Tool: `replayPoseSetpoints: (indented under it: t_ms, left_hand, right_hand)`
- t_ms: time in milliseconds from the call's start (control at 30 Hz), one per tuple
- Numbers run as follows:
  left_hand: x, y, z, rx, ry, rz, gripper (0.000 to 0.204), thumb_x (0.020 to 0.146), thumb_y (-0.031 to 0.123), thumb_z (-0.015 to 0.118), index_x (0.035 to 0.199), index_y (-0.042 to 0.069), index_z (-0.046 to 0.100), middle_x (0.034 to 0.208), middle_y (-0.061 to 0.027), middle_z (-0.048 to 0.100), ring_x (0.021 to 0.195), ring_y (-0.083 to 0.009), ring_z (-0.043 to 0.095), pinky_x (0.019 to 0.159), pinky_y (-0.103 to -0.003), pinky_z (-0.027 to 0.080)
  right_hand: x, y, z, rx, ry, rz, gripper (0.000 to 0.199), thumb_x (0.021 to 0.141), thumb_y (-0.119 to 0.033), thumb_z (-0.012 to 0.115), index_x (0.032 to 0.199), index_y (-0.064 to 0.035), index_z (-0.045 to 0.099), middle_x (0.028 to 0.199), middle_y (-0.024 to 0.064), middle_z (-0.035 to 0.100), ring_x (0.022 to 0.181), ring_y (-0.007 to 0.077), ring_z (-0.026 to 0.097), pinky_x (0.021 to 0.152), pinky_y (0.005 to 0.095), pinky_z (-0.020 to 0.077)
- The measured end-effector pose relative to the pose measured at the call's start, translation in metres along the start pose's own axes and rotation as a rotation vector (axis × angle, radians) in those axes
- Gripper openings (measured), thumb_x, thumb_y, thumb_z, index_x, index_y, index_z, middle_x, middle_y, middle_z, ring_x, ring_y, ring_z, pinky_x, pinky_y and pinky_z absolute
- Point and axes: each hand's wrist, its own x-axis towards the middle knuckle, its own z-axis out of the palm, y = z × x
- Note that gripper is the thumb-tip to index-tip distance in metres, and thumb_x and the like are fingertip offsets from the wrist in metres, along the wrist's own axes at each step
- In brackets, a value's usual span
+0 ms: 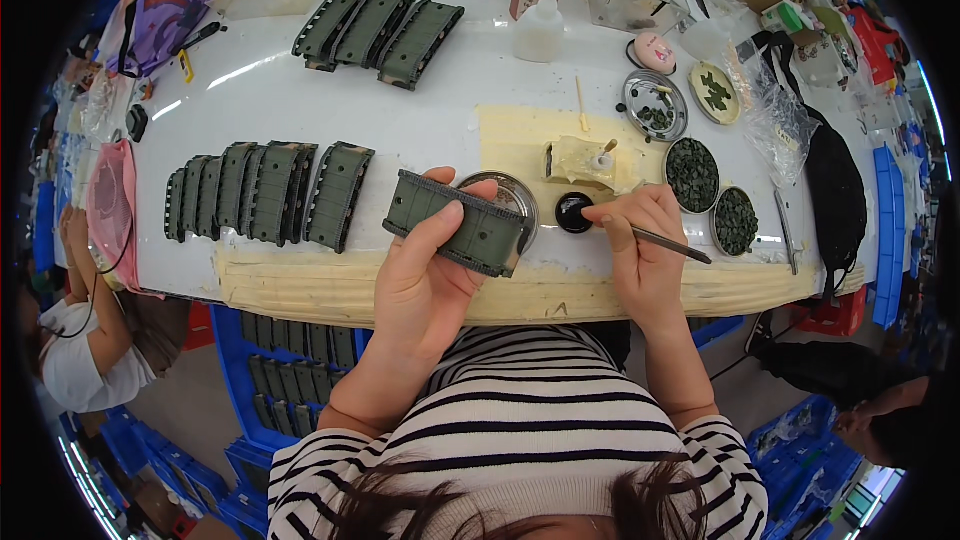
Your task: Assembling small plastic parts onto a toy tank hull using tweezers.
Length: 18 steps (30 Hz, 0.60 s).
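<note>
My left hand (425,260) is closed round a dark green, curved plastic part (440,220), thumb on top, fingers beneath. Its surface has small round holes and ridged long edges. Pinched in my right hand (648,255) is a slim dark stick-like tool (672,243); its exact kind is unclear. The fingertips are at the rim of a small round black pot (573,212), and they hide the tool's working end. Behind the held part sits a round metal dish (515,195), partly covered by my left hand.
Similar green parts stand in a row (250,190) at left and a group (380,35) farther back. At right are dishes of small dark green pieces (691,175), metal tweezers (786,230) and a black strap (838,190). A yellowish taped block (595,165) stands beyond the pot.
</note>
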Motion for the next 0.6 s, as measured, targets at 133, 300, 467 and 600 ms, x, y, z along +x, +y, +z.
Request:
replayPoseSetpoints:
  t_ms: [133, 300, 467, 600]
  left_hand:
    - [0.000, 0.001, 0.003, -0.008, 0.010, -0.017, 0.036, 0.095, 0.010, 0.050, 0.130, 0.006, 0.042, 0.123, -0.0189, 0.057, 0.115, -0.0330, 0.057, 0.090, -0.044, 0.054]
    - [-0.001, 0.000, 0.007, 0.009, 0.031, -0.057, 0.031, 0.094, 0.009, 0.052, 0.124, 0.006, 0.046, 0.121, -0.0164, 0.058, 0.110, -0.0232, 0.060, 0.089, -0.036, 0.056]
    - [-0.001, -0.002, 0.011, 0.013, 0.043, -0.077, 0.029, 0.094, 0.009, 0.051, 0.122, 0.006, 0.048, 0.120, -0.0152, 0.058, 0.110, -0.0220, 0.060, 0.089, -0.036, 0.055]
    - [-0.003, -0.002, 0.011, 0.046, 0.030, -0.075, 0.029, 0.094, 0.010, 0.051, 0.123, 0.007, 0.047, 0.120, -0.0142, 0.058, 0.108, -0.0206, 0.061, 0.089, -0.034, 0.055]
  right_hand:
    - [-0.001, -0.001, -0.002, 0.051, 0.034, 0.007, 0.015, 0.090, -0.013, 0.060, 0.084, -0.0036, 0.069, 0.075, 0.0062, 0.064, 0.073, 0.0246, 0.048, 0.070, 0.0339, 0.0405]
    - [0.008, -0.022, -0.019, 0.263, 0.059, -0.061, 0.020, 0.091, -0.014, 0.055, 0.087, -0.0021, 0.070, 0.079, 0.0086, 0.065, 0.076, 0.0228, 0.052, 0.073, 0.0336, 0.0419]
    - [0.014, -0.039, -0.015, 0.514, -0.024, -0.040, 0.018, 0.090, -0.011, 0.056, 0.092, -0.0012, 0.071, 0.088, 0.0121, 0.068, 0.084, 0.0247, 0.061, 0.077, 0.0329, 0.0475]
    - [0.017, -0.041, -0.012, 0.541, -0.093, -0.025, 0.017, 0.090, -0.009, 0.057, 0.095, -0.0005, 0.070, 0.095, 0.0135, 0.069, 0.085, 0.0241, 0.063, 0.076, 0.0313, 0.0503]
